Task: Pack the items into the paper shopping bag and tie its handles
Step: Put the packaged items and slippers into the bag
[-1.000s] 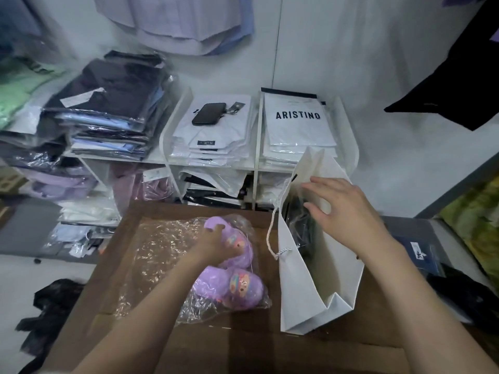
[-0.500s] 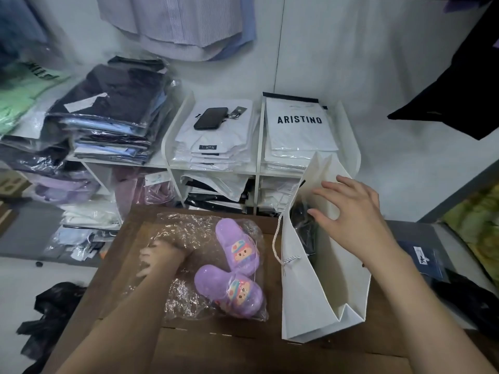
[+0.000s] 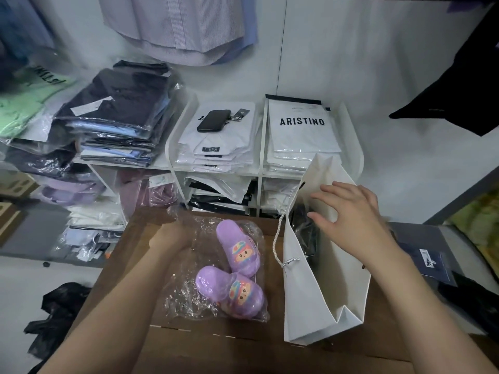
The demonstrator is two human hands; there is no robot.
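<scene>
A white paper shopping bag (image 3: pixel 310 300) stands open on the brown table (image 3: pixel 216 349), with its rope handle (image 3: pixel 277 247) hanging down the left wall. A dark item in plastic (image 3: pixel 305 233) sits inside it. My right hand (image 3: pixel 351 214) rests at the bag's mouth, fingers spread against the inner wall and thumb pointing in. Left of the bag lie two purple slippers (image 3: pixel 237 268) in a clear plastic bag (image 3: pixel 189 290). My left hand (image 3: pixel 167 236) is closed on that plastic bag's far left edge, its fingers partly hidden by the film.
White shelves (image 3: pixel 216 172) behind the table hold stacks of wrapped shirts, with a black phone (image 3: pixel 213 120) on one stack. Shirts hang on the wall above. Dark packets (image 3: pixel 429 260) lie right of the bag, and black cloth lies on the floor at the left.
My left hand left the slippers and moved to the plastic bag's left edge. The slipper bag shifted slightly. My right hand spread its fingers at the paper bag's mouth.
</scene>
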